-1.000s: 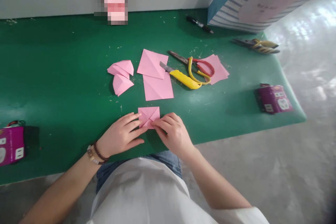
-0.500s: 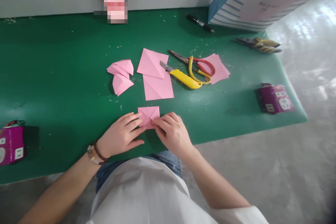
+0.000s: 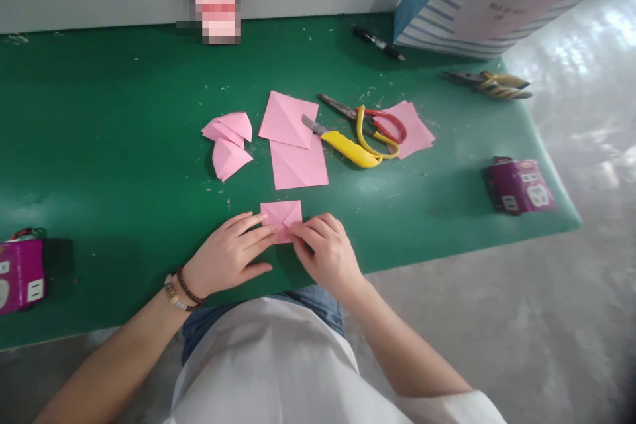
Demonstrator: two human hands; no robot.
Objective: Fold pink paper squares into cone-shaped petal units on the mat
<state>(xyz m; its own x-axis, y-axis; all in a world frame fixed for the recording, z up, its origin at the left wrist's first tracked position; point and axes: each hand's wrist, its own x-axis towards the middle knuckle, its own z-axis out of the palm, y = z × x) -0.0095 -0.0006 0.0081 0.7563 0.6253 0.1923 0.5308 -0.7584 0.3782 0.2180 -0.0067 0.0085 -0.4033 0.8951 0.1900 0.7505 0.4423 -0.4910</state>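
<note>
Left fingers (image 3: 258,236) spread, tips pressed flat on folded pink paper (image 3: 281,211); right fingers (image 3: 294,230) narrowed, pinching its lower right corner. Left hand (image 3: 229,256) lay palm down, thumb apart; right hand (image 3: 328,252) curled inward. Forearms converged from below. Paper lay on green worktop (image 3: 124,165), nearer body than utility knife (image 3: 348,148) and scissors (image 3: 370,121).

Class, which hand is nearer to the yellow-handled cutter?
Right. The right hand sits below the yellow-handled cutter in the picture; the left hand lies farther off, below and to its left.
</note>
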